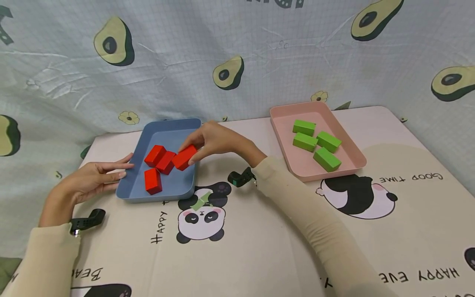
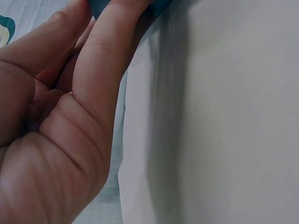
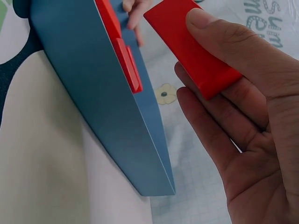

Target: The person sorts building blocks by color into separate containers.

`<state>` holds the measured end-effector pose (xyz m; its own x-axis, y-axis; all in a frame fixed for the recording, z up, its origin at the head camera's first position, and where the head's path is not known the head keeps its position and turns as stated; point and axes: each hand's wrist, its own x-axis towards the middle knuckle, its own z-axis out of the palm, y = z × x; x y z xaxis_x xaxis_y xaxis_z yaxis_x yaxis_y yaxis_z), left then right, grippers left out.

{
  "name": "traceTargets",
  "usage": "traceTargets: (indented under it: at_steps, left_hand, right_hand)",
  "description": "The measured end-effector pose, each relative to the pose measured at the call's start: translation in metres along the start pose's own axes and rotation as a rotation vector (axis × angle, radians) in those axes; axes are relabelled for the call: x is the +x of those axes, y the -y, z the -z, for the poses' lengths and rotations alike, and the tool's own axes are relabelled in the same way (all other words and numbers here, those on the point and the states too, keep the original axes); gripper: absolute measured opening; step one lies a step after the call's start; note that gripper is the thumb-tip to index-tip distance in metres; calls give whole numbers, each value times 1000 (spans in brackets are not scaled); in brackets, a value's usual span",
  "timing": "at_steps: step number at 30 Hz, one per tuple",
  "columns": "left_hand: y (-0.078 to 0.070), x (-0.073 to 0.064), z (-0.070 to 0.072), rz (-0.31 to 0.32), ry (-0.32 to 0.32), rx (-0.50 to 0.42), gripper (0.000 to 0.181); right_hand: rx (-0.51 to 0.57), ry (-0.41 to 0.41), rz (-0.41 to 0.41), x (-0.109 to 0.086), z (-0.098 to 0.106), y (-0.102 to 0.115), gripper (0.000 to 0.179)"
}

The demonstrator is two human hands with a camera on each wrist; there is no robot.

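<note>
My right hand [image 1: 215, 142] pinches a red block [image 3: 187, 46] between thumb and fingers, over the right side of a blue tray [image 1: 178, 194]. In the right wrist view, the held block shows above the tray's rim. Three more red blocks lie in the tray: one at the back [image 1: 155, 156], one in the middle [image 1: 165, 162] and one nearer the front [image 1: 153, 181]. On the tray's left side rests my left hand [image 1: 90, 179], fingers fairly straight and fingertips at the rim. The left wrist view shows those fingers [image 2: 96, 56] close up, with only a blue corner of the tray.
A pink tray [image 1: 356, 165] with several green blocks [image 1: 327, 159] stands to the right. Both trays sit on a panda-print tablecloth [image 1: 252, 247]. An avocado-print curtain [image 1: 178, 82] hangs behind the table. Black wrist cameras [image 1: 240, 177] stick out from both sleeves.
</note>
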<state>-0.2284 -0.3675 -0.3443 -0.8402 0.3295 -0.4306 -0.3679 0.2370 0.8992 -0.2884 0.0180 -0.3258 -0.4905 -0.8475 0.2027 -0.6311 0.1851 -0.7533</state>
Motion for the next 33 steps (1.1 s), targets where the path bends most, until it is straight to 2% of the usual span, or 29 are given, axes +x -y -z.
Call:
traceTargets:
  at_steps: [6, 18, 25, 33]
  left_hand:
    - [0, 0, 0, -7, 9, -13, 36]
    - [1, 2, 1, -16, 18, -30, 37]
    - [2, 1, 0, -30, 35, -46, 37]
    - [2, 1, 1, -33, 39, -44, 37]
  right_hand:
    - [19, 5, 4, 4, -2, 0, 36]
    - [14, 22, -22, 11, -1, 0, 37]
    - [52, 62, -37, 15, -3, -2, 38]
    - [-19, 122, -61, 25, -3, -4, 42]
